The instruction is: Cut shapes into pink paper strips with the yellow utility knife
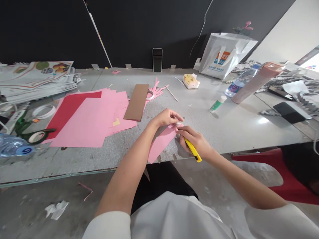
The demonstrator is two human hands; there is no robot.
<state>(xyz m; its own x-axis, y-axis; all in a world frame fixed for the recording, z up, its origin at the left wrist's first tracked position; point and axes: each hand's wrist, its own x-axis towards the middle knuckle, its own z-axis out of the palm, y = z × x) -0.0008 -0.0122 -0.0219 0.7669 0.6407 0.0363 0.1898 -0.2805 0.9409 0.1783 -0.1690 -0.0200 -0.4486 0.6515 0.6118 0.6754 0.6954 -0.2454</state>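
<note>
At the near edge of the grey counter [201,113], both bare hands work close together over a narrow pink paper piece [161,143]. Left hand [166,118]: fingers drawn in narrow, holding the upper end of the piece, beside a small whitish bit too blurred to name. Right hand [196,141]: fingers closed round a yellow cutter [192,150], its handle end slanting down toward the wearer, its front end at the paper; blade state cannot be told. Lower end of the piece points toward the counter's near edge.

Left of the hands, a brown card [136,101] overlaps pink sheets [86,121]; a red sheet [72,109] lies partly under one of them. Just right of the card: a small tape roll [150,95] and pink strips [157,90], with a thin stick [171,93] near. Farther left, a larger white roll [44,112], a green-wrapped stem roll [37,136], newspapers [35,79].

Against the dark back panel, a phone [157,60] stands upright. To the right: tissue pack [191,81], green-and-white glue stick [217,104], water bottle [236,85] beside a long pinkish roll [256,83], white bag [221,56] behind.
</note>
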